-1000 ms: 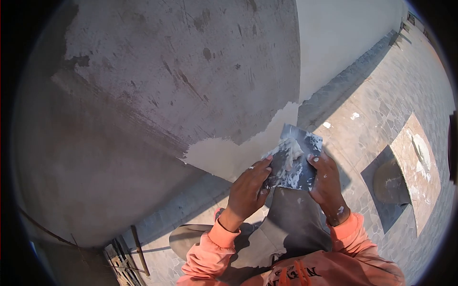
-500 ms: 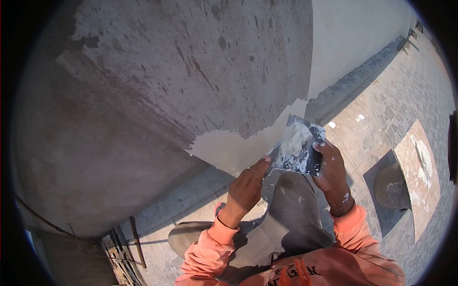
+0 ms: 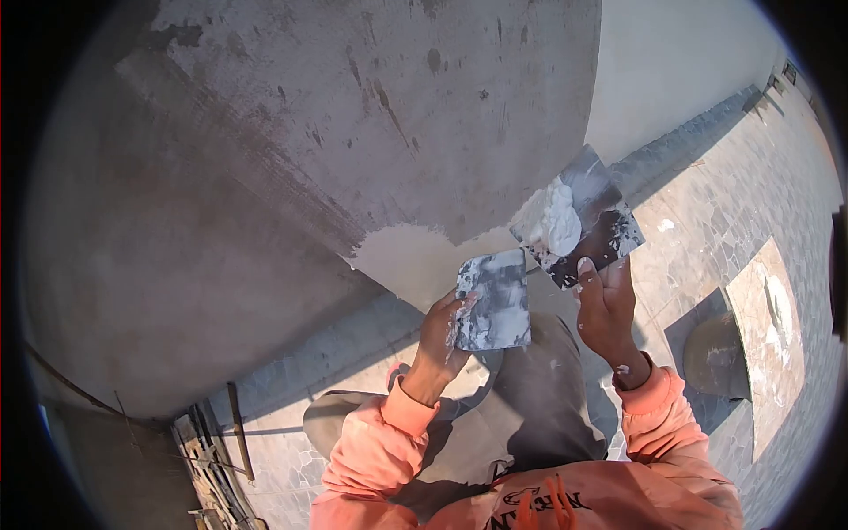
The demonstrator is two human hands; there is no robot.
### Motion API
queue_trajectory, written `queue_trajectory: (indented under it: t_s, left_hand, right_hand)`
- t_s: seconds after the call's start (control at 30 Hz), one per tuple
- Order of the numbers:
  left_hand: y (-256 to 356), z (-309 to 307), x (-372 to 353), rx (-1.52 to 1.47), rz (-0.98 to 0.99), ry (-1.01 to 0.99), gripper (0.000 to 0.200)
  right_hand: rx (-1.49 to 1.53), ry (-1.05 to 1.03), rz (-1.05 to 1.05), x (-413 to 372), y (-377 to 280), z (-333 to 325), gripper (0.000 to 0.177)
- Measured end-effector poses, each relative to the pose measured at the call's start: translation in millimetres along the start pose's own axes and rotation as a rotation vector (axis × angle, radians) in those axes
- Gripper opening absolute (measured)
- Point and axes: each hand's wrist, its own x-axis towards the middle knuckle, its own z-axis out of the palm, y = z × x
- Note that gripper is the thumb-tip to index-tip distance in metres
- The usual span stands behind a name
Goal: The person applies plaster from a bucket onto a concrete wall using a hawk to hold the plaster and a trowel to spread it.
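My left hand point(image 3: 440, 340) grips a flat, putty-smeared scraper blade point(image 3: 496, 309), its broad face turned up toward me. In my right hand point(image 3: 608, 311) is a wider dark scraper point(image 3: 608, 234), thumb pressed on its face near the lower edge. A thick lump of white putty point(image 3: 560, 223) sits on the left part of that wider blade. The two blades are close together, with a narrow gap between them. Behind them, a pale smooth strip of putty point(image 3: 411, 261) covers the lower edge of the rough grey wall point(image 3: 424, 132).
To the right, a putty-stained board point(image 3: 770, 353) rests on a rounded grey container point(image 3: 714, 353). Wooden sticks point(image 3: 212, 468) lie at lower left. Stone-patterned floor point(image 3: 680, 256) has white splashes. My bent knees are beneath my hands.
The two scrapers, overlapping before, have come apart. The right one moved up with the putty lump on it; the left one moved slightly lower and now shows its face.
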Motion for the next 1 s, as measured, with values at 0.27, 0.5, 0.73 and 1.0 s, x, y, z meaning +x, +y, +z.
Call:
queue_trajectory:
  t_s: [0.27,0.5,0.73,1.0]
  left_hand:
    - [6,20,-2,-0.070,0.040,0.060,0.030]
    - [7,6,-3,0.009,0.182,0.081,0.028]
    - [21,7,-5,0.032,0.228,0.130,0.031]
    - [20,-1,3,0.044,0.195,0.031,0.036]
  right_hand:
    - [-0.179,-0.717,-0.736,9,14,11,0.081]
    - [-0.378,-0.641,-0.708,4,68,0,0.072]
    - [-0.338,-0.494,0.332,4,67,-47,0.045]
    - [-0.268,-0.664,-0.666,53,-50,-46,0.044]
